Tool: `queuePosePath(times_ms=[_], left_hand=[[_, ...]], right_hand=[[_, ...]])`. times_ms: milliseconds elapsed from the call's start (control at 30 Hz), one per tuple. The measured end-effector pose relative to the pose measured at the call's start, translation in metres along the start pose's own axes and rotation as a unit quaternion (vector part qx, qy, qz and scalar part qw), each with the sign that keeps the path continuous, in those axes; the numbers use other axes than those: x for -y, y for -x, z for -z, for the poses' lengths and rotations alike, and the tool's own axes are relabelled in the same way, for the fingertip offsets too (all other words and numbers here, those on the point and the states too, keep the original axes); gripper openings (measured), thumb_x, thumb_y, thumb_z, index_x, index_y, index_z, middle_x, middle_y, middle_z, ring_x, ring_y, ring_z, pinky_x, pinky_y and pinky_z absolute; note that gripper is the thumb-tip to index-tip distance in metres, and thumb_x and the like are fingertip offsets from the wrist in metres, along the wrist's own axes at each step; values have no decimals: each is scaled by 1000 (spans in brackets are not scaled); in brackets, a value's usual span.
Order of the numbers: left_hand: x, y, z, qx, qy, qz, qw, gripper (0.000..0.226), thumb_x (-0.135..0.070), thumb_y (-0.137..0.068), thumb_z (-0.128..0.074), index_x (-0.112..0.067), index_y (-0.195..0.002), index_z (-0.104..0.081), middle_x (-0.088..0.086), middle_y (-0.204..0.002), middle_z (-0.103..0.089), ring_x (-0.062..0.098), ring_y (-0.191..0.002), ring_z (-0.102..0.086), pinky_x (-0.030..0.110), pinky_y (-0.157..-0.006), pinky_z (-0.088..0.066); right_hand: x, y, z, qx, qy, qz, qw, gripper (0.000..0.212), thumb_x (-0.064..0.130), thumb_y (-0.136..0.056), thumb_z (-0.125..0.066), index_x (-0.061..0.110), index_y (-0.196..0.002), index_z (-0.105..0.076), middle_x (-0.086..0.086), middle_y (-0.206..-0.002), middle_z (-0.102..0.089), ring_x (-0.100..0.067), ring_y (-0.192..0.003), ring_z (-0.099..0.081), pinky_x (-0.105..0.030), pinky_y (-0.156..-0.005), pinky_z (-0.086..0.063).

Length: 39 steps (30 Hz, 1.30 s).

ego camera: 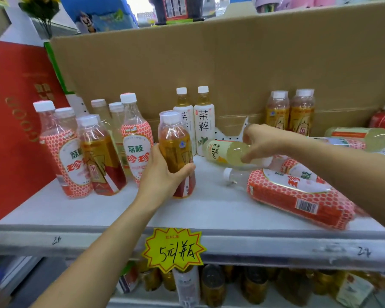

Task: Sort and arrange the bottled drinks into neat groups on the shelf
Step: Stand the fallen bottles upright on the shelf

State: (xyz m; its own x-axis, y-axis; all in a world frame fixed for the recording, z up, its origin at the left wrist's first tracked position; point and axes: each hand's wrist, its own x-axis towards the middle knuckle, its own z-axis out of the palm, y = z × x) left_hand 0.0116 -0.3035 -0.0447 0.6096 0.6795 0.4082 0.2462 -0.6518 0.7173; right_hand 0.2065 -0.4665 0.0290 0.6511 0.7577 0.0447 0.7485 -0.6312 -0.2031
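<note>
My left hand (162, 174) grips an upright amber tea bottle (176, 147) with a red and gold label, standing on the white shelf (120, 210). My right hand (260, 143) holds a pale yellow drink bottle (222, 151) that lies on its side, neck under my fingers. A red-dotted lychee bottle (298, 196) lies flat below my right forearm. At the left, lychee bottles (136, 138) and another amber tea bottle (100, 156) stand mixed together. Two white-labelled tea bottles (203, 121) stand at the back, and two amber tea bottles (289, 112) stand at the back right.
A cardboard sheet (231, 63) forms the back wall and a red box (16, 121) closes the left side. More bottles lie on their sides at the right (360, 136). A yellow price tag (173, 250) hangs on the shelf's front edge; cans and bottles fill the shelf below (211, 285).
</note>
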Motion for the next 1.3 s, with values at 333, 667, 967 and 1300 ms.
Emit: queuePosePath(times_ms=[333,667,967,1300], left_hand=[[3,0,-4,-26,5,-28,999,99,-47,-80,-77,-29,-153,-13,-6,-149,-34,16,-134,-43,31,-94,-39],[4,3,0,-20,15,-27,999,99,-48,-81,-76,-31,-154,-12,-7,-152,-31,16,-137,-40,38,-107,-42],[-45,45,-26,-134,-17,-118,984,68,-32,-83,-73,-17,-138,-37,-2,-119,-38,17,-108,-45,35,-93,-47],[-109,76,-75,125,179,34,975,97,-75,-69,-55,-38,-151,-17,-17,-127,-55,-12,-100,-55,14,-80,-42]], right_hand=[[51,-21,50,-124,-187,74,972,33,25,-74,-85,5,-94,-67,-10,-82,-72,-19,-65,-70,-25,-52,-53],[54,-28,30,-73,-271,78,957,32,31,-89,-72,10,-111,-62,-1,-89,-66,-15,-71,-65,-27,-60,-58],[17,35,-24,90,11,34,995,56,53,-89,-61,12,-128,-56,-6,-122,-64,-24,-106,-62,-41,-94,-52],[12,47,39,-107,-255,143,950,30,26,-78,-75,-1,-90,-69,-19,-86,-72,-13,-63,-56,-41,-60,-54]])
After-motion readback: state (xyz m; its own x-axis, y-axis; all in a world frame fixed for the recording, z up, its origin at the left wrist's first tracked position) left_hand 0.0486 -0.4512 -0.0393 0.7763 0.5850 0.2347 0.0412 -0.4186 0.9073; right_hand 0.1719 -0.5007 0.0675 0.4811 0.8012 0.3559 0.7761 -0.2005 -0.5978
